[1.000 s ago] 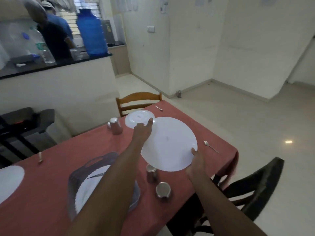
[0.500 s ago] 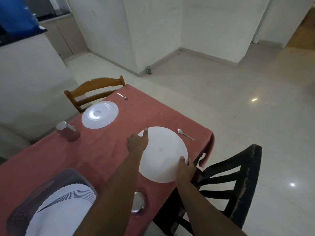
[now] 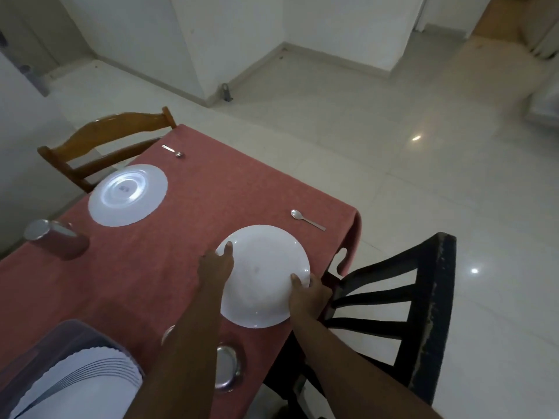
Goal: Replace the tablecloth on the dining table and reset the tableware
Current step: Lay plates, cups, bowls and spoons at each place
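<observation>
You've got the white plate (image 3: 266, 275) down at the near right corner of the table (image 3: 187, 237), on the red tablecloth (image 3: 230, 192), right in front of the black chair (image 3: 423, 313). Your left hand (image 3: 215, 264) pinches its left rim, thumb lying on top and the other fingers tucked under or beside the edge. Your right hand (image 3: 308, 294) grips the near right rim the same way, thumb on the plate. Whether it's fully resting on the cloth or a hair above, I honestly can't tell.

What could bite you: that plate sits pretty close to the table edge, and your right hand is basically at the corner where the cloth hangs down. Pull your fingers out fast and you could drag the cloth or nudge the plate toward the chair. Your left forearm also passes right over a steel cup (image 3: 227, 365) near the front edge, so a lazy pullback could knock that one over.

Count from here: two single plates out, this one and another (image 3: 127, 195) by the wooden chair (image 3: 99, 140). One stack of plates (image 3: 78, 385) in a holder at bottom left. Two spoons, one (image 3: 307, 219) just past your plate, one (image 3: 172, 151) at the far end. Steel cups: one (image 3: 56, 238) at the left, one under your arm, plus a sliver of maybe a third beside it. Two chairs.
</observation>
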